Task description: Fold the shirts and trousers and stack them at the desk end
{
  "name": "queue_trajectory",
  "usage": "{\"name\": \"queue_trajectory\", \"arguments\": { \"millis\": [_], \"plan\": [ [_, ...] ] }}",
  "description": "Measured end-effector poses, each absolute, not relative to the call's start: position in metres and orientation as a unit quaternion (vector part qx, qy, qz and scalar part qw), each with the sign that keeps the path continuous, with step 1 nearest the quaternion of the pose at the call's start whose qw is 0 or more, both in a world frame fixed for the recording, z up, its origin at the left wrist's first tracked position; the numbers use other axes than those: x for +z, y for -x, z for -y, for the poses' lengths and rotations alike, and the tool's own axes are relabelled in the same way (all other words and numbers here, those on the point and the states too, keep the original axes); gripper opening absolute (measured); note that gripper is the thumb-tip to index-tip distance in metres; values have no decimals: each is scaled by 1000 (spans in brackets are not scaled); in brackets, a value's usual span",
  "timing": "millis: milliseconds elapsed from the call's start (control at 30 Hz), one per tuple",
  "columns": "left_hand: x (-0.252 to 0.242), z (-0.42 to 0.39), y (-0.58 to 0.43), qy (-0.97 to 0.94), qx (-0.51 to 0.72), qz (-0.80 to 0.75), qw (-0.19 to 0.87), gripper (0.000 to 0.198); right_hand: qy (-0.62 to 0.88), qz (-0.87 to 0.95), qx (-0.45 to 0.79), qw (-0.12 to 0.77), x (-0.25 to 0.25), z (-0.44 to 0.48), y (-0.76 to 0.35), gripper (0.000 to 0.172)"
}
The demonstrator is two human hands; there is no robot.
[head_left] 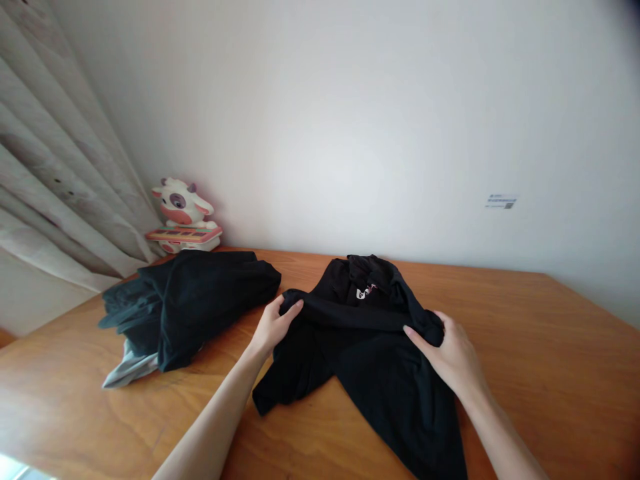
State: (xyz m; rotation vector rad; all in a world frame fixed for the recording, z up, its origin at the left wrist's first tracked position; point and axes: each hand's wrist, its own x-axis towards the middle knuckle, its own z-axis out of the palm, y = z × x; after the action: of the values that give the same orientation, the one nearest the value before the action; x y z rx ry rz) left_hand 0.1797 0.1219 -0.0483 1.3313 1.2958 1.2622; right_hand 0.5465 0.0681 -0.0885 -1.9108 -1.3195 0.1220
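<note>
Shirt [370,347] in the middle of table [540,347] looks part-folded: left hand [273,327] and right hand [453,357] both pinch its bunched top fold, hem not yet folded, dark pile [190,300] lying apart on the left.

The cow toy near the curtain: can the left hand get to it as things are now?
Probably yes, once it lets go. The left hand grips the black garment; only the low pile of dark clothes lies between it and the cow toy.
</note>
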Motion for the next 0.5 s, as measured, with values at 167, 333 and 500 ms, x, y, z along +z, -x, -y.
{"name": "queue_trajectory", "arguments": {
  "millis": [167, 333, 500],
  "plan": [
    [-39, -125, -174, -500, 650, -506, 266, 38, 723, 471, 67, 501, -80, -68, -563, 52],
    [-27, -124, -157, -562, 565, -552, 244, 37, 757, 445, 34, 477, -75, -66, -579, 55],
    [-30, -121, -142, -637, 364, -618, 282, 31, 777, 533, 130, 310, -73, -62, -598, 49]
  ]
}}
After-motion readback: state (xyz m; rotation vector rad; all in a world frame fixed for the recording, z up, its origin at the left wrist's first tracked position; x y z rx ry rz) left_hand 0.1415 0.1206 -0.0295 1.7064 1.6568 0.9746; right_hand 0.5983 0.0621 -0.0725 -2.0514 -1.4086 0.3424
